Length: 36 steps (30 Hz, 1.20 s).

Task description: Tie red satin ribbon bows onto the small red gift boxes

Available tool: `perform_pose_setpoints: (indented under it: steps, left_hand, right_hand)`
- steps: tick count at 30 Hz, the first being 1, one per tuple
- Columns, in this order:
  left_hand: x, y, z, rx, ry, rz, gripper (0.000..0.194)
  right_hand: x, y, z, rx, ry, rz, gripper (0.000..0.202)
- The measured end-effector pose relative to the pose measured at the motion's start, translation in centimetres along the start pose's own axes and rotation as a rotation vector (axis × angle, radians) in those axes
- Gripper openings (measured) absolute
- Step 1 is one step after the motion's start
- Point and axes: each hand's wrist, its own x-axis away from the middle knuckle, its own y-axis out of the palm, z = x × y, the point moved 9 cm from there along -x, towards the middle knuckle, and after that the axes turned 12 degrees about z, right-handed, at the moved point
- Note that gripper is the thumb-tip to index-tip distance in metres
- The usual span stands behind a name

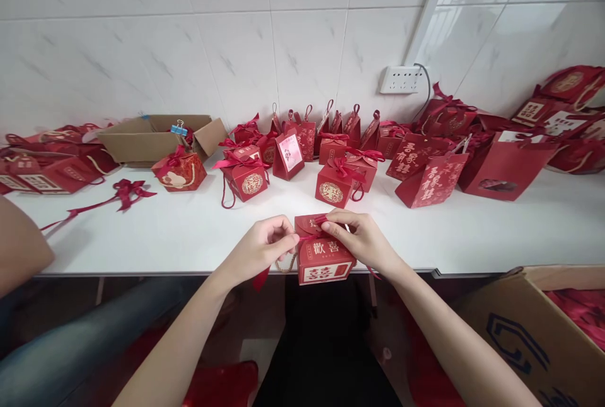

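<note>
A red gift box [326,256] with gold and white lettering sits at the front edge of the table before me. Dark red ribbon [261,278] runs across its top, one end hanging down at the left. My left hand [262,246] is closed at the box's left side, thumb and forefinger pinching the ribbon. On the other side, my right hand [362,240] rests on the lid, fingers closed on a ribbon loop near the top. A twisted gold cord handle [286,265] shows between the left hand and the box.
Finished-looking red boxes with bows [246,180] line the white table [155,230] along the wall. A loose ribbon bow [127,194] lies at left, near another person's arm [21,243]. An open brown carton [142,142] stands behind; a large cardboard box [501,331] with red ribbons is at right.
</note>
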Motion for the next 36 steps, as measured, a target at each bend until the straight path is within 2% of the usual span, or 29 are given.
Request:
perform_pose_setpoints:
  steps: [4,8,12,16,18,22,26,30,36]
  left_hand:
    - [-0.5,-0.4,1.8,-0.235,0.089,0.020,0.030]
    - [-1.1,-1.2,2.1,-0.420,0.109,0.097,0.031]
    - [-1.3,-1.7,2.3,-0.458,0.138,0.126,0.014]
    - [-0.9,-1.1,2.7,-0.471,0.193,0.042,0.024]
    - [-0.8,-1.0,2.5,-0.469,0.156,0.010,0.025]
    - [-1.1,-1.0,1.5,-0.429,0.048,-0.014,0.041]
    - [-1.1,-0.2,0.4,-0.447,-0.002,-0.131,0.039]
    - [-1.0,-0.2,0.2,-0.436,-0.027,-0.172,0.037]
    - [-1.2,-0.4,-1.4,-0.292,-0.214,-0.245,0.049]
  right_hand:
    - [0.4,0.2,0.0,-0.021,-0.057,0.021,0.021]
    - [0.5,0.2,1.1,-0.052,0.036,0.071,0.017]
    - [0.4,0.1,2.1,-0.171,0.139,0.130,0.013]
    - [0.4,0.2,2.2,-0.233,0.155,0.148,0.014]
    - [0.4,0.3,2.2,-0.243,0.160,0.142,0.012]
    - [0.5,0.3,2.5,-0.262,0.187,0.157,0.014]
    - [0.7,0.2,2.8,-0.281,0.222,0.173,0.018]
    - [0.7,0.2,3.0,-0.283,0.248,0.174,0.020]
    - [0.7,0.5,3.3,-0.278,0.294,0.153,0.019]
